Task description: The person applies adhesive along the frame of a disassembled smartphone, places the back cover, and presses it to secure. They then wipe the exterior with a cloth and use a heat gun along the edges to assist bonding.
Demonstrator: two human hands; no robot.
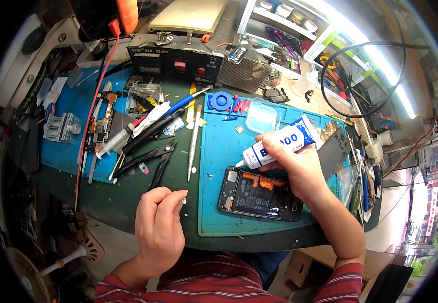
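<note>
The right hand [301,169] is grasping one white-and-blue tube [289,137] at the one o'clock of one opened phone [250,199]; the left hand [158,222], near its nine o'clock, is apparently pinching one small white piece [183,201]. The tube is probably behaving as light and squeezable, its mid-body suiting gentle pressure; the phone, lying on one blue mat [219,146], is likely proving stiff but fragile, its edges offering the safest hold.

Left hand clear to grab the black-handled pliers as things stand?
Likely yes: the black-handled pliers lie just beyond the left hand, with nothing visible across the nearer handle. It seems to pinch a small white piece, though, which could hamper a grip.
</note>
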